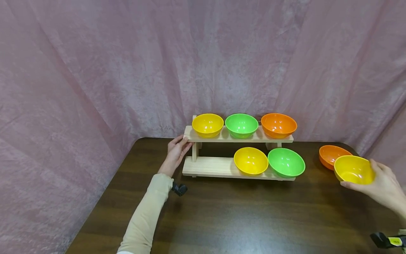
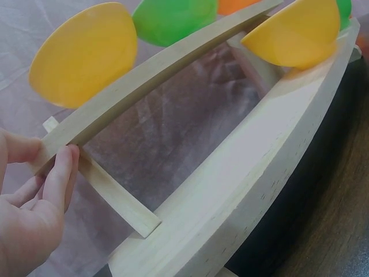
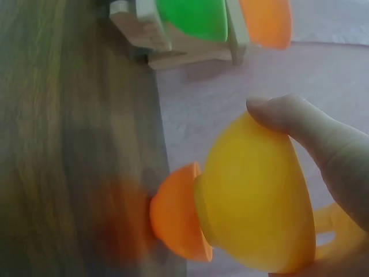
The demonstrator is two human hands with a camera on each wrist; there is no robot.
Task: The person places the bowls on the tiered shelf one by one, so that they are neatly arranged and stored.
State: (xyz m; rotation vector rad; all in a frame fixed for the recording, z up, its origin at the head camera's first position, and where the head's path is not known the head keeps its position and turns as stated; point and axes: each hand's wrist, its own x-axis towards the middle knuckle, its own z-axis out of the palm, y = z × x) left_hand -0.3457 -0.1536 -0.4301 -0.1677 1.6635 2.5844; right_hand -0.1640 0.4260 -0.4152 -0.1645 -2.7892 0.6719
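Observation:
My left hand [image 1: 176, 154] pinches the left end of the upper board of a two-tier wooden stand [image 1: 209, 168]. Thumb and fingers close around that board end in the left wrist view. Far to the right, my right hand [image 1: 384, 184] grips a yellow bowl [image 1: 353, 170] by its side, thumb at the rim, with the bowl's mouth tilted up. Just behind it an orange bowl [image 1: 330, 155] sits on the table, partly hidden by the yellow one. In the right wrist view the held bowl [image 3: 253, 199] overlaps the orange bowl [image 3: 176, 213]; whether they touch I cannot tell.
The upper tier carries a yellow bowl [image 1: 207, 126], a green bowl [image 1: 241, 126] and an orange bowl [image 1: 278, 126]. On the lower tier, a yellow bowl [image 1: 250, 161] and a green bowl [image 1: 286, 162] stand toward the right. A pink curtain [image 1: 203, 63] hangs behind the dark wooden table [image 1: 222, 215].

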